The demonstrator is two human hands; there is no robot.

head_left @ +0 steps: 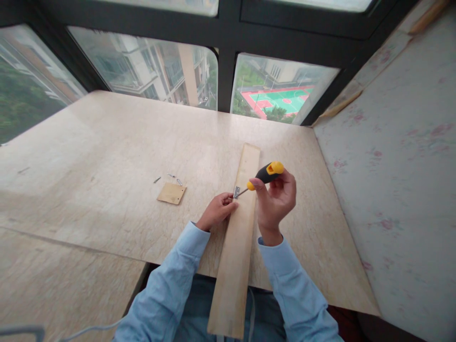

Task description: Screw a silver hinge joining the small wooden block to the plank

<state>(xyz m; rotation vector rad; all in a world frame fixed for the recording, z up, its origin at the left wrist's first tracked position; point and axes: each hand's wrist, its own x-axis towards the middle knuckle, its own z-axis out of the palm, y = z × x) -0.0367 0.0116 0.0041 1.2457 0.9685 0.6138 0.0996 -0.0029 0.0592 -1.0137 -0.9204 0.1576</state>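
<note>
A long, pale wooden board (237, 242) lies lengthwise in front of me, its near end reaching past the counter edge over my lap. On its left edge sits a small metal hinge (237, 191). My right hand (276, 202) grips a yellow and black screwdriver (267, 174), tilted so that its tip meets the hinge. My left hand (220, 210) is at the board's left edge, its fingers closed beside the hinge; whatever they pinch there is too small to make out.
Left of the board, a small square wooden piece (171, 194) with holes lies on the marble-patterned counter (107, 156). Several small metal bits (174, 178) are scattered behind it. Windows with a dark frame (228, 71) rise at the back, and a flowered wall (399, 180) stands on the right.
</note>
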